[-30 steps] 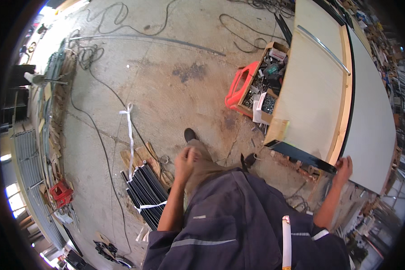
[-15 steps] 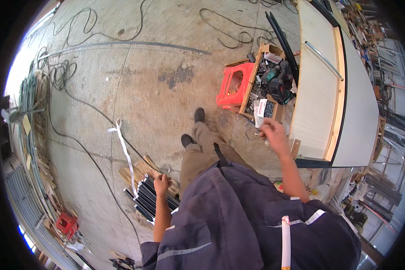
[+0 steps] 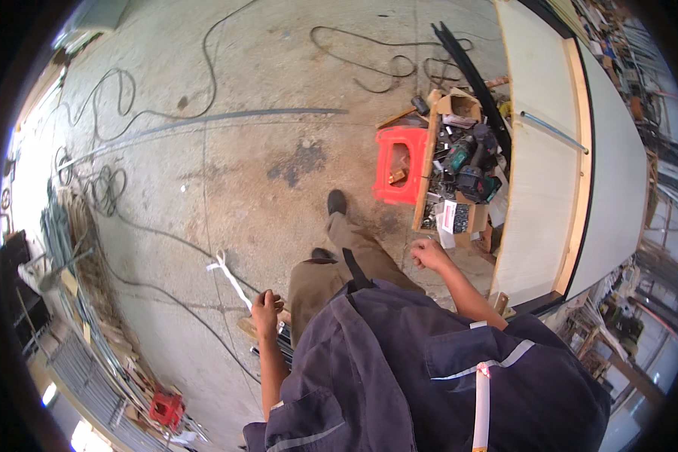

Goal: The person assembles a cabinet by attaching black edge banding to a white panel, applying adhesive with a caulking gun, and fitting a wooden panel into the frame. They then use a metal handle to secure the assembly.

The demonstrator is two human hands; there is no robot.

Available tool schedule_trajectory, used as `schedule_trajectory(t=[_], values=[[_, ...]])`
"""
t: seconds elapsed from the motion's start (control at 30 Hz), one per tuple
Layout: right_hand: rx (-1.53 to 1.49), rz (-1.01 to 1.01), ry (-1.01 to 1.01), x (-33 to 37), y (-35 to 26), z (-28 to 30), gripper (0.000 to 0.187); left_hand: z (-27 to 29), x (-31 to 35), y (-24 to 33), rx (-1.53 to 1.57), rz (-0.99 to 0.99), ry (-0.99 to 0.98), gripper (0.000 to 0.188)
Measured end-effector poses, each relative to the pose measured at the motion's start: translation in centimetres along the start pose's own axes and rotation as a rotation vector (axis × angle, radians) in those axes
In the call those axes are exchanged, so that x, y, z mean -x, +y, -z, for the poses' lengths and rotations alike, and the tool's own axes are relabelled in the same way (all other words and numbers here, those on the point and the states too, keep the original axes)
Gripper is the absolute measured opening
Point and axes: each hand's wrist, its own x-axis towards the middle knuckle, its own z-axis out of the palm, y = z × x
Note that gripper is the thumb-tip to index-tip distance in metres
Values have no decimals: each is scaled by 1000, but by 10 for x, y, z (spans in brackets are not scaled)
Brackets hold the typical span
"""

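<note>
My left hand (image 3: 267,312) hovers low on the left with its fingers curled in; anything in its grasp is too small to make out. Right beside it is the end of a white strap (image 3: 233,280), and I cannot tell whether the two touch. Partly hidden behind that hand and my jacket lies a bundle of dark bars (image 3: 285,340). My right hand (image 3: 429,255) is closed in front of me, thumb and fingers drawn together, with a tiny glint at the fingertips. Nearest to it stands a wooden tray (image 3: 422,205) heaped with hardware, including an open carton of screws (image 3: 463,217).
Cordless power tools (image 3: 471,169) lie in the tray, next to a red plastic stool (image 3: 384,169). A large white panel with a wooden edge (image 3: 539,173) stands at the right. Dark cables (image 3: 162,232) and a long grey strip (image 3: 226,120) cross the concrete floor.
My right hand has drawn back leftward, away from the tray and panel. My left hand stays low near the bundle. The view has shifted, and more of the bundle is now covered.
</note>
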Motion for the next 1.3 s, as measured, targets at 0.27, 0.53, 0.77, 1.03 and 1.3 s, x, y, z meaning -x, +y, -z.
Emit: schedule_trajectory(t=[0.27, 0.53, 0.77, 1.03, 1.3], values=[[-220, 306, 221, 103, -174, 37, 34, -29, -81, 81, -276, -19, -236, 41], [-545, 553, 1170, 165, -176, 205, 40, -84, -125, 252, -616, -395, -336, 36], [18, 308, 1728, 103, -97, 411, 45, -290, -53, 434, -772, -890, -532, 31], [236, -28, 1740, 29, -101, 558, 45, -611, 133, 595, -604, -1819, -962, 32], [268, -15, 1769, 18, -143, 568, 34, -926, 179, 633, -841, -1991, -697, 91]])
